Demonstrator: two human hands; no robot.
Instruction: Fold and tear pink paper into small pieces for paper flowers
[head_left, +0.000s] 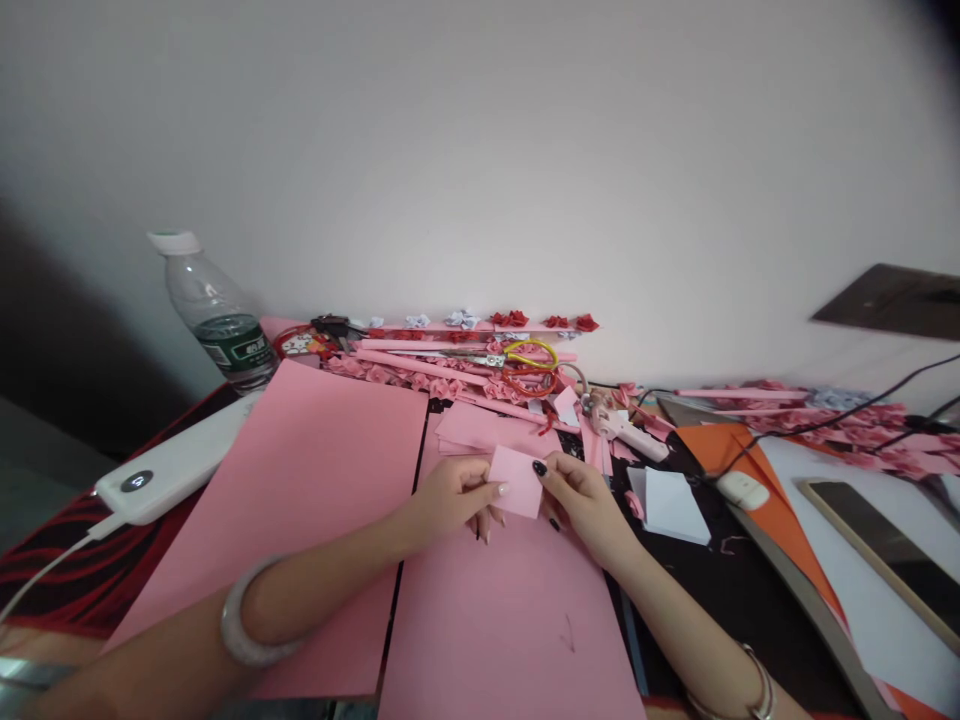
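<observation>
Small pink paper square point(516, 480) pinched between both hands above large pink sheets point(502, 620).
Left hand point(450, 497) grips its left edge, right hand point(581, 500) its right edge; scissors point(517, 357) lie behind, well apart.

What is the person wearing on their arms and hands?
Both forearms are bare, with no sleeves. The left wrist has a chunky pale bangle. The right wrist has a thin silvery bracelet. The right hand has dark polished nails; the left hand has pale ones.
</observation>
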